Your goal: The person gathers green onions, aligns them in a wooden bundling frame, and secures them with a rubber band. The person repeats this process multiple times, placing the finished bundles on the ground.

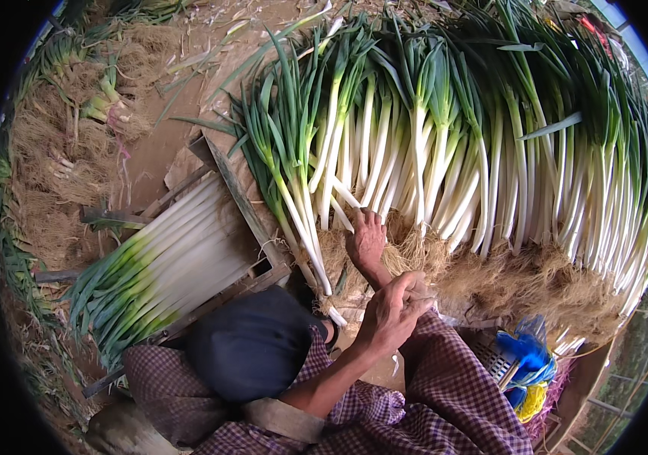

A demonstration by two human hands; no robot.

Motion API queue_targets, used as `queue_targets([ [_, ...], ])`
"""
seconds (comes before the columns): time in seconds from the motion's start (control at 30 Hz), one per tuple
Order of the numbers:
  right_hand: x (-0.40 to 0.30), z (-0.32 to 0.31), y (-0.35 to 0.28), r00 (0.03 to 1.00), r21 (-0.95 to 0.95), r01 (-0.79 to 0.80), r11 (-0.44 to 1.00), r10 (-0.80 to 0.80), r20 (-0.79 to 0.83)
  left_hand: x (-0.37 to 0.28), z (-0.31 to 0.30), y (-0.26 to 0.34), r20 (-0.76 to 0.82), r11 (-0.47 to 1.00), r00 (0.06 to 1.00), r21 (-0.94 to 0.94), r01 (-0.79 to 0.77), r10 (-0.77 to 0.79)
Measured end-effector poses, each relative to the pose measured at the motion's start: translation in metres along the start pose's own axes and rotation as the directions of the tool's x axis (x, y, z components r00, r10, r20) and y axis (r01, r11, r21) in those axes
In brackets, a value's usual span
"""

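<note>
My right hand (367, 240) reaches in at the root ends of a long row of leeks (437, 165), its fingers bent around the pale end of a leek stalk (347, 193). Closer to me, my left hand (397, 310) hovers between my knees with curled fingers. It overlaps the right forearm, and whether it pinches anything is hidden. Several leeks (301, 227) lean apart at the row's left end, with one root end near my foot. The row has dark green tops away from me and brown roots (517, 290) towards me.
A wooden frame (244, 210) on the left holds leeks (182, 244) with clean white shanks. Beyond it lies a heap of cut roots (74, 153). A plastic basket (486, 355) at the right has blue and yellow ties (528, 364) beside it. My checked garment (460, 381) covers my right leg.
</note>
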State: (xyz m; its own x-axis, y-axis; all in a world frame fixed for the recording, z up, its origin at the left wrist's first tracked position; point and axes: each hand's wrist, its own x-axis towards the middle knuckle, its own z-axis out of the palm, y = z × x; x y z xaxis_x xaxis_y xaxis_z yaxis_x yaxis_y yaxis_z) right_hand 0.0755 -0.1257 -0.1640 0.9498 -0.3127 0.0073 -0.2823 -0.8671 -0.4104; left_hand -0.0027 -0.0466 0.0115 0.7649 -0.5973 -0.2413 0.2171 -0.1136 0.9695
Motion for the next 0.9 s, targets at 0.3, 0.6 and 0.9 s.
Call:
queue_targets([
  [0.3, 0.039, 0.004, -0.001, 0.953, -0.165, -0.067, 0.984, 0.112, 0.282, -0.001, -0.007, -0.001, -0.085, 0.998, 0.996, -0.043, -0.036, 0.032],
  [0.6, -0.016, 0.06, -0.032, 0.909, 0.144, -0.098, 0.985, 0.03, 0.415, -0.001, -0.002, 0.005, -0.012, 0.997, 0.999, -0.057, -0.053, 0.052],
  [0.9, 0.04, 0.057, -0.05, 0.973, 0.348, -0.041, 0.936, -0.042, 0.228, -0.002, -0.01, 0.025, -0.049, 0.999, 0.998, -0.026, -0.043, 0.042],
])
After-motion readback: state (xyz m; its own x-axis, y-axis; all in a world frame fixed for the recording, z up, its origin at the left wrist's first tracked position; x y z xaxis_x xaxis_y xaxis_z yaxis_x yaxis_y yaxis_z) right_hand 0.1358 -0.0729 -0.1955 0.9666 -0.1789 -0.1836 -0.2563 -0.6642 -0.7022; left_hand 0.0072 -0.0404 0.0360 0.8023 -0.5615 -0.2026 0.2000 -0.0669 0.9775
